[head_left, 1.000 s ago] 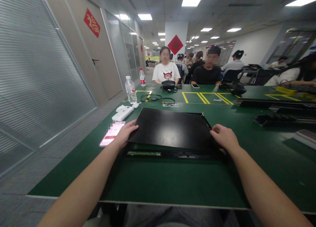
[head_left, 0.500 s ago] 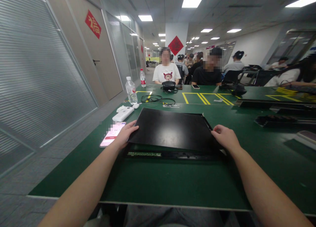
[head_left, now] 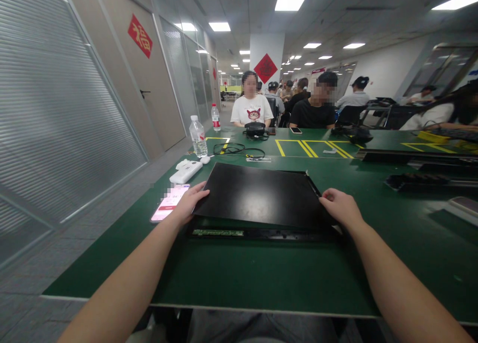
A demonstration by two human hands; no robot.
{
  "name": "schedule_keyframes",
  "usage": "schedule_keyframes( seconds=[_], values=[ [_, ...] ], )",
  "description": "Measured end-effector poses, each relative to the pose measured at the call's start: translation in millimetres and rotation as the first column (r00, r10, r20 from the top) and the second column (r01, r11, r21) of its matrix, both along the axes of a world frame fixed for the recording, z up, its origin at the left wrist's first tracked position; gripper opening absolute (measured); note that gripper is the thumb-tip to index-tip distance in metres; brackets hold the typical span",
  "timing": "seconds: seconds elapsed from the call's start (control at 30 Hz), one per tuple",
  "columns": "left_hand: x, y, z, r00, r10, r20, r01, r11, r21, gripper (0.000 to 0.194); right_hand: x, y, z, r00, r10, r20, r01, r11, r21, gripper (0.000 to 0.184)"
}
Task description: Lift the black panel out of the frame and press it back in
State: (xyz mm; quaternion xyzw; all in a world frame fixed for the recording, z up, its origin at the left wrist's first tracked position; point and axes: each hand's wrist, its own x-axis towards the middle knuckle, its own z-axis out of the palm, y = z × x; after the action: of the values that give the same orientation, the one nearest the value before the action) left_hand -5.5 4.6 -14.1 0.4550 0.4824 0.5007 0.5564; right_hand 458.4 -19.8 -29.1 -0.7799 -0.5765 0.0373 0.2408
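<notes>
A flat black panel [head_left: 257, 193] lies on the green table [head_left: 261, 273] in front of me, its near edge raised a little above a long black strip with a green circuit board [head_left: 218, 232]. My left hand [head_left: 188, 203] grips the panel's near left corner, fingers under the edge and thumb on top. At the near right corner my right hand [head_left: 339, 207] is closed on the panel's edge.
A lit phone [head_left: 170, 201] lies just left of my left hand. Behind it are a white device [head_left: 185, 171], a water bottle [head_left: 197, 136] and black cables [head_left: 239, 149]. More black parts [head_left: 421, 181] lie at the right. Several people sit at the far side.
</notes>
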Motion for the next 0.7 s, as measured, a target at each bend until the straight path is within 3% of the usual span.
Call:
schedule_keyframes(
  seconds=[0.5,0.7],
  values=[
    [-4.1,3.5,-3.2,0.996,0.079,-0.050,-0.078,0.997,0.025,0.059,3.0,1.2,-1.9,1.000,0.002,-0.015,-0.002,1.000,-0.002,0.012],
    [-13.3,11.4,-13.0,0.951,0.178,-0.254,-0.138,0.977,0.165,0.062,3.4,1.0,-2.0,0.999,-0.001,-0.036,0.000,1.000,-0.008,0.012]
  ],
)
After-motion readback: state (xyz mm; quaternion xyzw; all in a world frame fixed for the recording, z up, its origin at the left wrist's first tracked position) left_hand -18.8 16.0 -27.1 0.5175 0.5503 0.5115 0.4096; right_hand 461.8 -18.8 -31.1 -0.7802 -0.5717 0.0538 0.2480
